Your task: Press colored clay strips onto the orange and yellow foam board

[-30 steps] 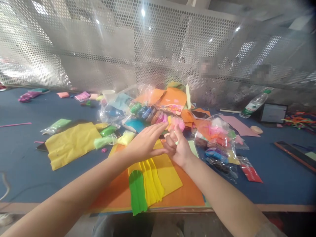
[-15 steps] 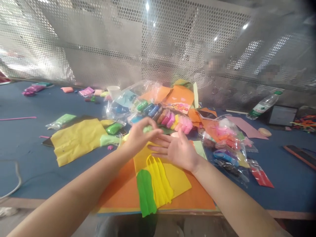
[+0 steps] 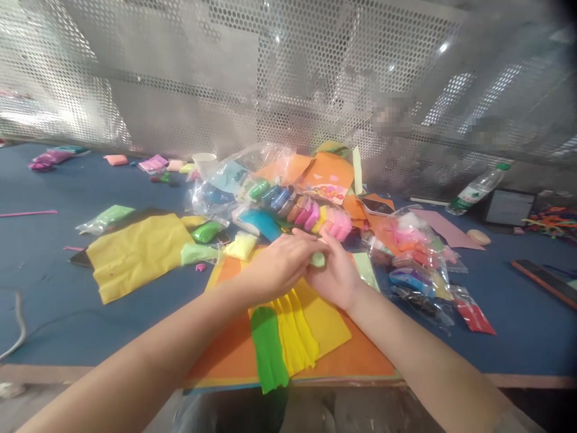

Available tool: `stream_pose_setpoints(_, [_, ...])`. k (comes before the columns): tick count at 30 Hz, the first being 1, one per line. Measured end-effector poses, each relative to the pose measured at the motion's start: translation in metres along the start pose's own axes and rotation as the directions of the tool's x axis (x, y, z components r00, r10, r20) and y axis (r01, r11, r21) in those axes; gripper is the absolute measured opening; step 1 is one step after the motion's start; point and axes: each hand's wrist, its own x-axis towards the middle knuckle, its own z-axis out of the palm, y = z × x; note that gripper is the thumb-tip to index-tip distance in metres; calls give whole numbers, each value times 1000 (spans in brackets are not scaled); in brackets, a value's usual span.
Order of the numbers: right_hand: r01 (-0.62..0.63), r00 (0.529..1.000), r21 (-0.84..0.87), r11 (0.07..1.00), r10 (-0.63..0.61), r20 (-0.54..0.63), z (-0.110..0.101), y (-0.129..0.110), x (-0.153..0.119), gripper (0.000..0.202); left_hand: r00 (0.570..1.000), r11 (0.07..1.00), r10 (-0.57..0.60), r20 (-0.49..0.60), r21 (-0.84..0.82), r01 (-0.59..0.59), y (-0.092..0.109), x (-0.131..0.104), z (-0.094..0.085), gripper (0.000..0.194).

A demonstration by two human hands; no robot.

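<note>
A lump of light green clay (image 3: 318, 260) is held between my two palms, and only its rounded end shows. My left hand (image 3: 283, 264) lies across the top of it with the fingers together. Beneath and to the right, my right hand (image 3: 336, 273) cups the clay, palm turned up. Both hands are above a yellow sheet (image 3: 331, 325), which rests on an orange sheet (image 3: 225, 349). On these sheets, just below my hands, lie a flattened green clay strip (image 3: 269, 352) and a ridged yellow clay piece (image 3: 297, 337), side by side.
Bagged clay packs (image 3: 311, 213) in many colours are heaped behind my hands, with another clear bag (image 3: 415, 258) on the right. A crumpled yellow sheet (image 3: 139, 255) lies left. Farther back stand a paper cup (image 3: 205, 163) and a leaning water bottle (image 3: 478, 191) before a perforated metal screen (image 3: 311, 78).
My left hand has come down and right, onto my right palm, with the light green clay now between them. My right hand's outstretched fingers have become covered by the left hand.
</note>
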Motion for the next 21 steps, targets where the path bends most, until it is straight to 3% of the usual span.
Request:
stream_pose_setpoints(2, [46, 994, 29, 999, -42, -102, 1, 0, 4, 26, 998, 981, 56, 42, 185, -63, -2, 1, 6, 30])
stream_pose_setpoints(4, [75, 981, 50, 996, -65, -185, 1, -1, 6, 21, 997, 944, 26, -68, 331, -2, -6, 0, 10, 26])
stream_pose_setpoints(6, [100, 978, 72, 992, -84, -191, 0, -3, 6, 28, 979, 930, 25, -202, 364, 51, -11, -1, 11, 48])
stream_pose_setpoints(8, [127, 986, 106, 986, -115, -118, -1, -7, 1, 41, 966, 949, 52, -252, 313, 30, -15, -2, 10, 72])
stream_pose_setpoints(12, [175, 982, 142, 974, -183, 41, -5, -13, -11, 58, 968, 971, 75, -240, 239, -16, -19, -3, 7, 64])
stream_pose_setpoints(17, [174, 972, 102, 979, -188, 144, -6, -11, -14, 56, 963, 982, 87, -256, 183, -40, -17, -6, 9, 67])
stream_pose_setpoints(21, [135, 985, 92, 987, -144, 99, -1, -6, -10, 38, 950, 995, 96, -298, 37, -89, -15, -7, 10, 79])
